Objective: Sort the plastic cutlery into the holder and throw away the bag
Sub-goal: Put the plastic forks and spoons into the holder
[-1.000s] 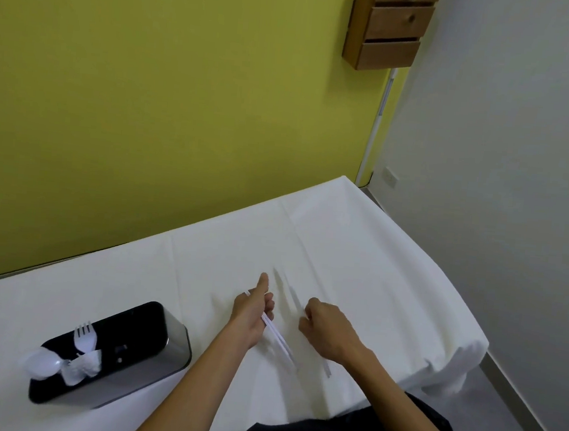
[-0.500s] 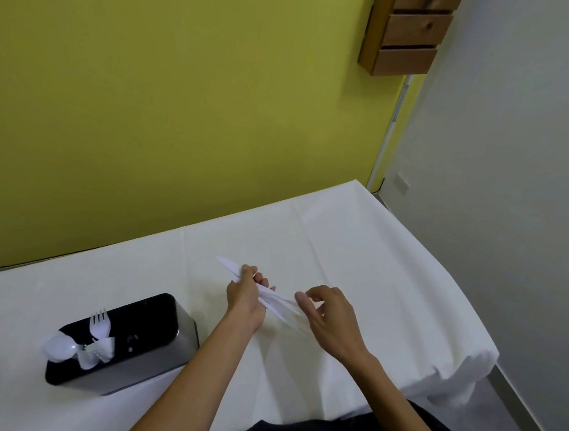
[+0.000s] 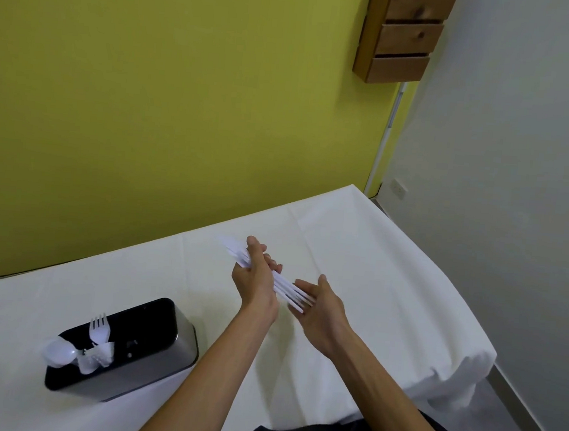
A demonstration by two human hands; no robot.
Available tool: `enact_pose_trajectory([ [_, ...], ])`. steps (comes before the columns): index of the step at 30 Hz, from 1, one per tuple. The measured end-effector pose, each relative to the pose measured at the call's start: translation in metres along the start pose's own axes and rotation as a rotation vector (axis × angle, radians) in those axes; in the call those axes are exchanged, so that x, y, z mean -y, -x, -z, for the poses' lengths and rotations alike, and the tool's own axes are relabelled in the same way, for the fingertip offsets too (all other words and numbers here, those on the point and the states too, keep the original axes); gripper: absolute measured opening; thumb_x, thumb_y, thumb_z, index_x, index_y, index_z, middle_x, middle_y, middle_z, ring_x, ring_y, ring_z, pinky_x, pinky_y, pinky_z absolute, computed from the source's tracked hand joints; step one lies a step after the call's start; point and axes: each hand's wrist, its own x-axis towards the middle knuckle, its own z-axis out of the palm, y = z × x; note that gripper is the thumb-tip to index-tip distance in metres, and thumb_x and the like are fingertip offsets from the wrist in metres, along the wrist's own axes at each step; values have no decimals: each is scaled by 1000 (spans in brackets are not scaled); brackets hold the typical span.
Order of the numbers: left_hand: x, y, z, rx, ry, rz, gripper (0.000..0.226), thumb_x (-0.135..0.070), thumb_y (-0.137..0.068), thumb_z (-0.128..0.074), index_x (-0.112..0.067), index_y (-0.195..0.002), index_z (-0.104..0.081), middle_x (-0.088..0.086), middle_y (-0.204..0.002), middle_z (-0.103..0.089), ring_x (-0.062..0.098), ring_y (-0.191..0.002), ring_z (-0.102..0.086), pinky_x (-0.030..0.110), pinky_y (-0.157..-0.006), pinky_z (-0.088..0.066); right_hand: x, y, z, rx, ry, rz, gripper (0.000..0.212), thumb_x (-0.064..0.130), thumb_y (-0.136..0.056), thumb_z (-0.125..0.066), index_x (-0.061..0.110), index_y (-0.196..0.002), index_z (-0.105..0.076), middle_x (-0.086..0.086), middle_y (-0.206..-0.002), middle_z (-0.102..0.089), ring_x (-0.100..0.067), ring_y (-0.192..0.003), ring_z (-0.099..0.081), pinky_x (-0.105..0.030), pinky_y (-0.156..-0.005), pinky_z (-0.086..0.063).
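Left hand (image 3: 253,281): raised above the table, fingers and thumb curled round a bundle of white plastic cutlery (image 3: 285,287). The bundle lies slanted; its far ends stick out past the fingers toward the wall and its near ends fan out toward the person. The pieces are blurred, possibly knives.

Right hand (image 3: 319,307): flat, fingers straight and together, palm set against the near ends of the bundle.

Tablecloth (image 3: 374,274): white, creased, covering the table under both hands and hanging over the right edge.

Holder (image 3: 182,347): metal sides, black top, standing on the cloth to the left, well apart from the hands. At its left end are an upright white fork (image 3: 99,328) and a white spoon (image 3: 59,352).

Wall: yellow-green. Wooden drawer unit (image 3: 405,37) mounted at the upper right.
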Motion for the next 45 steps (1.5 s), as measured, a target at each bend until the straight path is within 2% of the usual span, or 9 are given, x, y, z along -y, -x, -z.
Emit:
enact_pose_trajectory([
  [8,1,13,2,48,-204,-203,49,-49,-94,-60,-10,-65,-56,2,-59,-61,15,-60,-63,28,-65,-51,5,9,-16,141,10,-52,61,49,-106,-26,0,-137,-46,-15,-132,-58,-26,-121,-57,-40,-113,-38],
  [14,-8,11,-3,-28,-142,-162,52,-54,-93,-57,-10,-65,-53,3,-60,-60,18,-63,-64,31,-69,-50,3,14,-25,98,-2,-50,70,51,-105,-26,-3,-150,-28,-16,-157,-34,-28,-144,-37,-42,-121,-27],
  [18,-4,15,1,-42,-155,-110,55,-55,-93,-56,-9,-64,-55,2,-55,-60,19,-59,-64,36,-73,-54,2,16,-27,234,-54,-98,76,55,-104,-22,-4,-153,-20,-18,-154,-39,-29,-138,-45,-45,-120,-30],
  [24,-12,9,10,-22,-140,-35,47,-50,-94,-59,-13,-67,-50,0,-51,-45,13,-42,-41,26,-48,-39,8,17,-15,146,280,35,75,60,-102,-18,8,-156,-21,-8,-162,-26,-23,-148,-28,-41,-123,-21],
  [28,-16,-11,29,211,-479,6,34,-43,-90,-67,-12,-82,-56,2,-60,-47,12,-40,-35,23,-42,-30,36,25,-9,4,837,374,66,61,-100,-13,29,-157,-24,10,-163,-21,-11,-150,-20,-27,-117,-14],
  [32,-14,-14,46,423,-947,-75,37,-52,-89,-63,-20,-106,-61,0,-71,-57,15,-51,-47,24,-48,-37,57,36,-28,144,949,565,59,55,-103,-22,30,-156,-24,17,-161,-21,5,-144,-19,-16,-112,-12],
  [36,-26,-6,49,553,-1208,-282,34,-53,-94,-55,-20,-90,-62,1,-78,-66,18,-64,-56,27,-54,-40,55,42,-48,290,1025,587,57,52,-104,-27,27,-155,-29,18,-160,-24,7,-144,-21,-16,-115,-13],
  [39,-47,2,59,543,-1276,-375,40,-51,-94,-54,-17,-73,-52,3,-71,-62,23,-68,-56,32,-57,-36,59,43,-48,283,952,570,50,53,-104,-26,36,-149,-41,26,-151,-34,3,-141,-32,-24,-118,-20],
  [45,-106,-1,135,64,-796,-478,44,-55,-89,-63,-19,-66,-53,-4,-56,-50,15,-53,-46,29,-53,-35,9,43,-99,410,1013,523,60,66,-97,-28,36,-148,-43,21,-152,-41,2,-140,-36,-34,-121,-26],
])
